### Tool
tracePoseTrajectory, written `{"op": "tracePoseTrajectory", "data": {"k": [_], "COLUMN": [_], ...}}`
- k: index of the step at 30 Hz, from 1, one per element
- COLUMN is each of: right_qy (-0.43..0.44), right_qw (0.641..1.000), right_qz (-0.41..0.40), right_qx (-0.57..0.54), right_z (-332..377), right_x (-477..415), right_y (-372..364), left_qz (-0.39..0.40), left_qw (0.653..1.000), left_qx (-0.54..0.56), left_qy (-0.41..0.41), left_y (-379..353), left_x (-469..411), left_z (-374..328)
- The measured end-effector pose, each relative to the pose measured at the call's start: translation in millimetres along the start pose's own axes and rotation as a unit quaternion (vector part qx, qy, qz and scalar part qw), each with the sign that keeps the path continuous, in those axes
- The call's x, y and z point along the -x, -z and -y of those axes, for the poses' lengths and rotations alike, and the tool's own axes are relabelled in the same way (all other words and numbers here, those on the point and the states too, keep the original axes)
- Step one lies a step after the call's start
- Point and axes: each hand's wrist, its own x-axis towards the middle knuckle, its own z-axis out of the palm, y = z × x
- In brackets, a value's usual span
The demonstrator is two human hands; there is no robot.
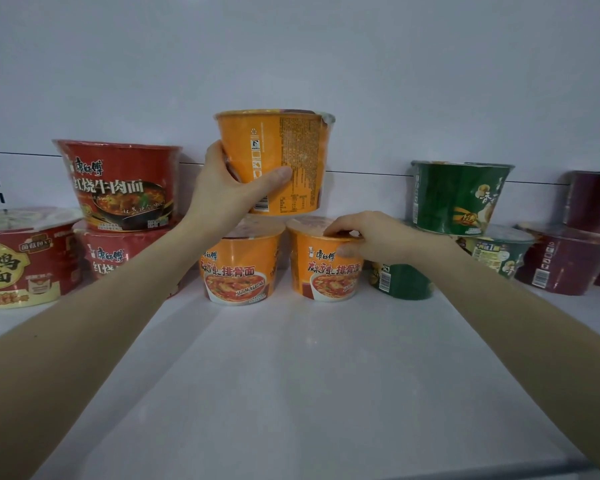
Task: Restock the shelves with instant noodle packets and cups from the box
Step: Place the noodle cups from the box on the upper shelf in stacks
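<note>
On a white shelf (291,375), the left hand (222,188) grips the top orange cup (284,157) by its side, above two more standing side by side. The right hand (371,237) curls over the rim of the lower right orange cup (326,271), beside the lower left orange cup (239,268). Red cups (122,188) are stacked to the left.

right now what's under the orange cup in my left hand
Two orange cups on the shelf: left cup and right cup. The top cup and left hand cover parts of their lids; contact cannot be seen.

Dim, soft light; edges bowed; slight blur.
</note>
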Motion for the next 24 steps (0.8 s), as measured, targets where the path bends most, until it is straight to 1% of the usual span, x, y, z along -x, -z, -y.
{"op": "tracePoseTrajectory", "data": {"k": [2,3,4,5,6,7,8,9,10,11,15,17,18,20,22,23,24], "right_qy": [0.000,0.000,-0.001,0.003,0.010,0.017,0.024,0.030,0.035,0.041,0.084,0.110,0.115,0.099,0.074,0.056,0.041], "right_qw": [0.999,0.998,0.993,0.983,0.964,0.938,0.908,0.881,0.861,0.850,0.833,0.815,0.808,0.799,0.797,0.795,0.791], "right_qz": [0.000,-0.013,-0.042,-0.090,-0.150,-0.207,-0.247,-0.265,-0.265,-0.251,-0.141,-0.121,-0.130,-0.174,-0.233,-0.260,-0.281], "right_qx": [-0.035,-0.064,-0.108,-0.163,-0.219,-0.277,-0.337,-0.391,-0.433,-0.462,-0.529,-0.556,-0.563,-0.568,-0.553,-0.545,-0.541], "right_z": [-2,-2,-1,0,2,5,8,11,13,15,22,27,29,30,30,32,37], "right_x": [2,3,4,5,5,6,5,5,3,2,-3,-4,-5,-7,-12,-14,-16], "right_y": [4,7,11,15,19,24,29,36,42,49,64,64,64,63,60,57,54], "left_qz": [0.005,0.009,0.013,0.015,0.017,0.020,0.025,0.036,0.054,0.077,0.183,0.211,0.202,0.148,0.079,0.059,0.060], "left_qw": [1.000,1.000,1.000,1.000,1.000,1.000,1.000,0.999,0.998,0.995,0.964,0.952,0.954,0.972,0.992,0.996,0.997], "left_qx": [-0.004,-0.005,-0.006,-0.007,-0.008,-0.006,0.000,0.014,0.036,0.064,0.178,0.206,0.205,0.167,0.069,0.025,0.002], "left_qy": [-0.003,-0.004,-0.004,-0.005,-0.006,-0.006,-0.004,0.001,0.013,0.027,0.078,0.083,0.084,0.080,0.065,0.058,0.055], "left_y": [-1,-1,-1,-2,-2,-2,-2,-1,2,4,12,13,15,20,20,18,13], "left_x": [2,2,2,3,4,5,5,5,5,4,-2,-3,-3,-3,0,2,5], "left_z": [-3,-4,-4,-5,-6,-7,-8,-7,-6,-5,0,2,3,2,0,-3,-7]}}
